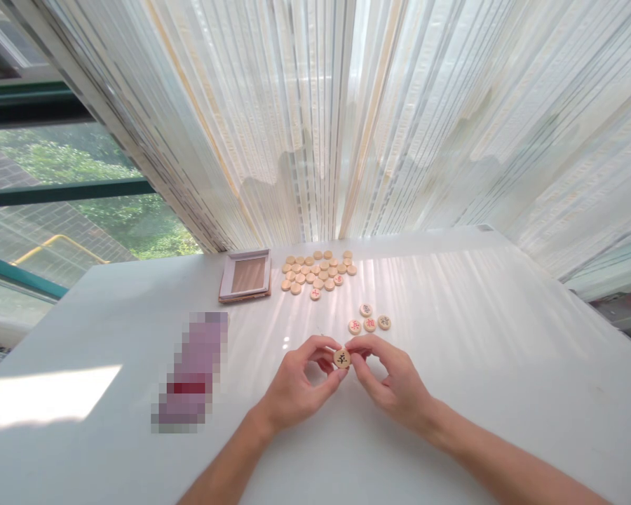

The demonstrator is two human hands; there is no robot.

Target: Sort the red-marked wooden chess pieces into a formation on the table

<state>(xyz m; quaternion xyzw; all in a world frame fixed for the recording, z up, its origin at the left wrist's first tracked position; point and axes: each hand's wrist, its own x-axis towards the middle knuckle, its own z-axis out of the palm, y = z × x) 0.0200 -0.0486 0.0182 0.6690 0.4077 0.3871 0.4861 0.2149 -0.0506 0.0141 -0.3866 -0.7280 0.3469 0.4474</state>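
Note:
Both hands meet over the white table (478,337) and pinch one round wooden chess piece (341,358) with a dark character on its face. My left hand (299,382) grips it from the left with thumb and fingertips. From the right, my right hand (389,379) holds it the same way. Just beyond the hands lies a small group of several face-up pieces (369,320). Farther back sits a larger cluster of wooden pieces (318,271), most showing blank backs.
A shallow wooden box lid (245,276) lies left of the far cluster. A blurred purple-and-red object (192,372) rests on the table's left part. Sheer white curtains (378,119) hang behind the table, with a window (57,203) at left.

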